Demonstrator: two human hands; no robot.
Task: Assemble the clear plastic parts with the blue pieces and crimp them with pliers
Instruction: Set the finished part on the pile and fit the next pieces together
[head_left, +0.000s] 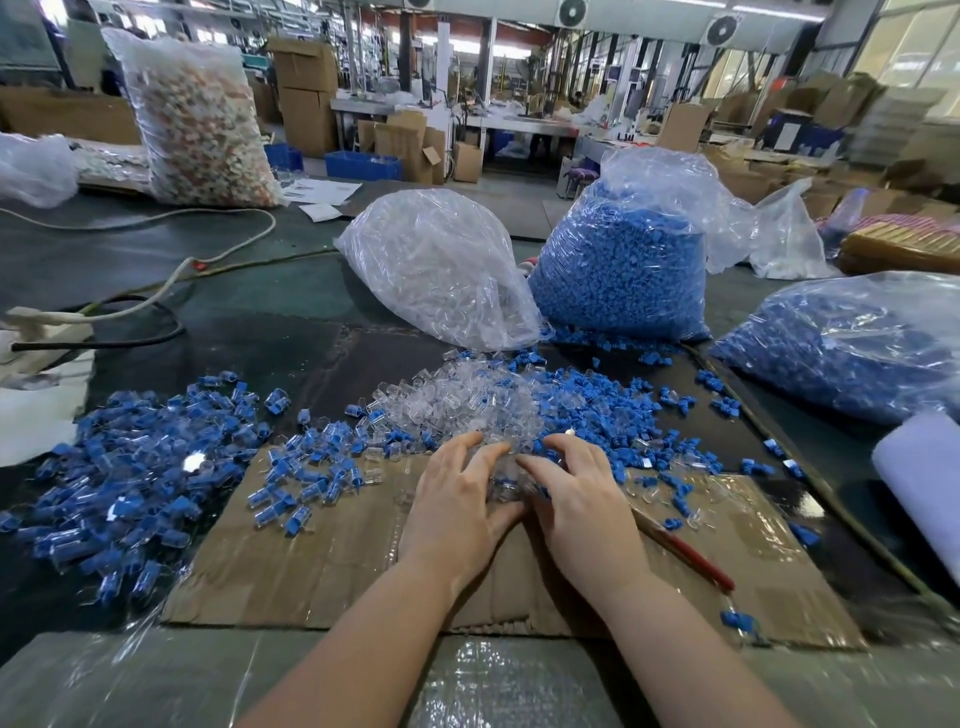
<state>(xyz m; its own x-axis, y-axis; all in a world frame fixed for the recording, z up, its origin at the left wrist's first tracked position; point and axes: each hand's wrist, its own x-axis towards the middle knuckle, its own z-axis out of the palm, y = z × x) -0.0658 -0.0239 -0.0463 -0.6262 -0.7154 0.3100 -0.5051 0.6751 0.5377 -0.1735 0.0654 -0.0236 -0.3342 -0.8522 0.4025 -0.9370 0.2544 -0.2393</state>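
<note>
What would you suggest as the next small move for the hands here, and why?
Probably pinch one clear part out of the clear pile, then reach for a blue piece. Both the left hand and right hand rest with spread fingers on that pile, apparently holding nothing, and the pliers lie untouched beside the right wrist.

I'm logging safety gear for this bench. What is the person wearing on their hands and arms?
Nothing that shows. The left hand and right hand are bare, with no gloves, rings or watch visible. Both forearms are uncovered up to the frame's edge, so no sleeve is seen.
</note>
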